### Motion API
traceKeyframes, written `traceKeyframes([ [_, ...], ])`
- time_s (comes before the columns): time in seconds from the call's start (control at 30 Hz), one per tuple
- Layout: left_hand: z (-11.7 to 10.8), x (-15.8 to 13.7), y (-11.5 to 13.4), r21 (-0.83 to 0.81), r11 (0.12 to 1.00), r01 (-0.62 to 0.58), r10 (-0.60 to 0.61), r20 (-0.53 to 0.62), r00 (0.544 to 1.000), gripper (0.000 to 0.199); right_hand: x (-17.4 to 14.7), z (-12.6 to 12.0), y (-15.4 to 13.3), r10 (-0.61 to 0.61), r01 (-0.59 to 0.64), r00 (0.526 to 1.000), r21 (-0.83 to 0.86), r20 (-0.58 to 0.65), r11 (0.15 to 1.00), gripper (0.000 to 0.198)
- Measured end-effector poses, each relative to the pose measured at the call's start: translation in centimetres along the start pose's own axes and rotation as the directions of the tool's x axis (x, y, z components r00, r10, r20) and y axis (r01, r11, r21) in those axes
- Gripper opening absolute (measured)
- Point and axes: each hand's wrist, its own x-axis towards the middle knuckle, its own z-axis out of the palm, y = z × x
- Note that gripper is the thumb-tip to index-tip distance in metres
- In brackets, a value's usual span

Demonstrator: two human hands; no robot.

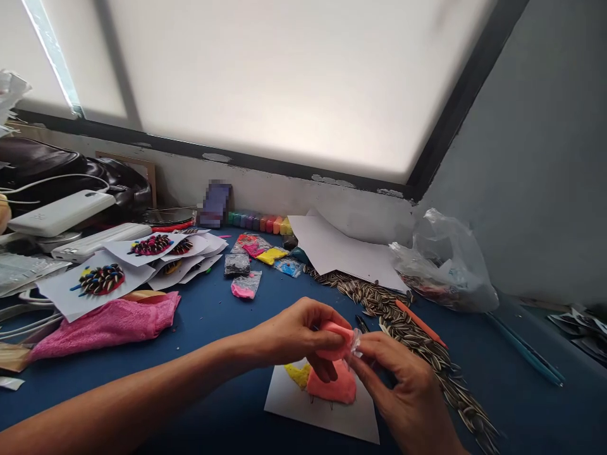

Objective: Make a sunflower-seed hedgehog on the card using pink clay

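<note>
Between my two hands is a small clear bag of salmon-pink modelling clay (334, 330). My left hand (289, 332) is closed around its full part. My right hand (408, 382) pinches the bag's twisted plastic end (355, 341). Directly below lies a white sheet of paper (322, 420). On the sheet, a flat patch of pink clay (334, 392) touches a smaller yellow clay patch (298, 375), with short drawn lines under the pink one. My left fingers hide part of both patches.
Sunflower seeds (374, 300) spread along the right, with an orange pen (422, 323) on them. Clay packets (244, 285) lie ahead, and blank paper (341, 249) behind. Seed-covered clay pictures (102, 281) and a pink cloth (109, 325) are left; a plastic bag (450, 265) stands right.
</note>
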Motion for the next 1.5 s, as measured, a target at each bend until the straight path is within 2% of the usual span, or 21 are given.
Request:
traceKeyframes([
  [0.2, -0.5, 0.0, -0.5, -0.05, 0.997, 0.052, -0.051, 0.021, 0.998, 0.034, -0.2, 0.0, -0.2, -0.145, 0.144, 0.989, -0.103, -0.003, 0.984, 0.013],
  [0.4, -0.1, -0.5, -0.1, -0.063, 0.997, 0.053, -0.055, -0.028, 0.998, 0.035, -0.4, -0.2, 0.0, -0.196, 0.19, 0.98, -0.15, -0.03, 0.97, 0.015],
  [0.63, 0.1, -0.6, 0.1, 0.031, 0.997, 0.077, -0.075, -0.075, 0.994, 0.036, -0.6, 0.4, -0.4, -0.194, 0.188, 0.981, -0.126, -0.033, 0.974, 0.016],
  [0.83, 0.1, -0.6, 0.0, -0.127, 0.991, 0.043, -0.043, 0.005, 0.999, 0.04, -0.4, -0.2, -0.2, -0.178, 0.171, 0.983, -0.136, -0.036, 0.976, 0.013],
  [0.93, 0.1, -0.7, 0.2, -0.184, 0.982, 0.033, -0.025, 0.048, 0.999, 0.043, -0.5, -0.5, -0.1, -0.179, 0.172, 0.983, -0.132, -0.046, 0.976, 0.018],
  [1.07, 0.2, -0.6, -0.2, -0.211, 0.975, 0.071, -0.071, 0.007, 0.997, 0.044, -0.7, -0.1, -0.3, -0.169, 0.16, 0.984, -0.121, -0.063, 0.98, 0.02],
  [1.2, 0.5, -0.5, -0.3, -0.153, 0.986, 0.069, -0.078, -0.056, 0.995, 0.046, -0.6, 0.6, -1.0, -0.152, 0.148, 0.983, -0.046, -0.1, 0.988, 0.014],
  [1.37, 1.0, -0.7, 0.1, -0.219, 0.976, 0.009, -0.005, 0.016, 1.0, 0.045, -0.4, 0.4, -1.4, -0.14, 0.135, 0.981, -0.047, -0.136, 0.99, 0.015],
  [1.5, 1.4, -0.8, 0.2, -0.243, 0.97, -0.009, 0.005, -0.019, 1.0, 0.043, -0.4, -0.1, -1.2, -0.142, 0.131, 0.986, -0.115, -0.086, 0.985, 0.014],
])
